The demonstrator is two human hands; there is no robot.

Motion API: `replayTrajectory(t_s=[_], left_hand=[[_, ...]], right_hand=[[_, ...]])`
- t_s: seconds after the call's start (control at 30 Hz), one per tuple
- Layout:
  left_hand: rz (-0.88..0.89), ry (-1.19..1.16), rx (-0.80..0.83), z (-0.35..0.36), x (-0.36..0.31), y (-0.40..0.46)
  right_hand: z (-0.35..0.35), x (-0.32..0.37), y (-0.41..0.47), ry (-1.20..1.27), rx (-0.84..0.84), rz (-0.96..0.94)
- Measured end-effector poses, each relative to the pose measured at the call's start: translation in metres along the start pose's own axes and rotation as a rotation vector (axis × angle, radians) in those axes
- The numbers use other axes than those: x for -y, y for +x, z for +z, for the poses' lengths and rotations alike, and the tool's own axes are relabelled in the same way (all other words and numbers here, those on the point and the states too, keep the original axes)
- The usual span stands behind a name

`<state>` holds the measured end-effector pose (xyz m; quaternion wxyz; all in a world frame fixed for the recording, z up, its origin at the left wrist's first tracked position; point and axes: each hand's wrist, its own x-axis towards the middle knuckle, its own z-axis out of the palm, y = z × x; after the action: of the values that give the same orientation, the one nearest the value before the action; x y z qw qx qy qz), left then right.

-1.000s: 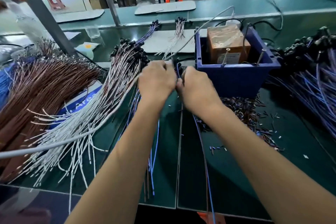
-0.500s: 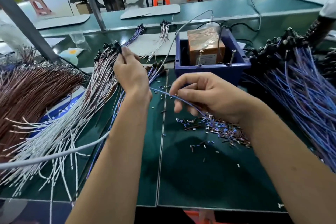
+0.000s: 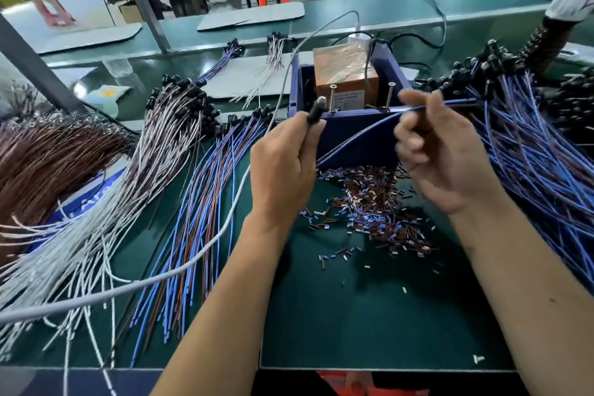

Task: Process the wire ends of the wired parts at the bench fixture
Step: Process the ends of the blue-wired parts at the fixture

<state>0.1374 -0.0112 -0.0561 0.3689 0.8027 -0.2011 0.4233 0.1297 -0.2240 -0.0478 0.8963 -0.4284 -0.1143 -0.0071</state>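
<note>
Both hands rose: left hand (image 3: 283,164) grips black part (image 3: 316,111), right hand (image 3: 440,151) pinches blue wire (image 3: 360,135).

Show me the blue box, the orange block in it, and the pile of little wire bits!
Blue box (image 3: 353,135): head view, front wall.
Orange block (image 3: 340,69): head view, taped top.
Wire bits (image 3: 376,209): head view, middle of the pile.

A blue-wired part (image 3: 353,135) is arching across the frame's centre, its black head (image 3: 316,111) tilting up beside the blue box fixture (image 3: 350,135) at upper centre.
</note>
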Motion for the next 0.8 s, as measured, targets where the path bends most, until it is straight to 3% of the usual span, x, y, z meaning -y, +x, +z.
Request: replayTrajectory(t_s=[0.1, 0.17, 0.27, 0.37, 0.6, 0.8], left_hand=[[-0.039, -0.018, -0.153, 0.002, -0.006, 0.005], [-0.051, -0.031, -0.209, 0.011, -0.016, 0.007], [-0.058, -0.14, -0.099, 0.03, -0.028, 0.003], [-0.121, -0.311, 0.04, 0.039, -0.032, -0.001], [-0.318, -0.587, 0.237, 0.047, -0.032, -0.018], [-0.378, -0.535, 0.249, 0.046, -0.026, -0.021]], right_hand=[[-0.006, 0.003, 0.0, 0.122, 0.01, -0.011], [-0.004, -0.003, -0.001, -0.052, 0.028, 0.014], [0.001, -0.014, -0.007, -0.45, 0.069, 0.083], [0.005, -0.02, -0.011, -0.644, 0.084, 0.091], [0.011, -0.02, -0.01, -0.323, -0.047, 0.123], [0.009, -0.024, -0.008, -0.478, -0.158, 0.066]])
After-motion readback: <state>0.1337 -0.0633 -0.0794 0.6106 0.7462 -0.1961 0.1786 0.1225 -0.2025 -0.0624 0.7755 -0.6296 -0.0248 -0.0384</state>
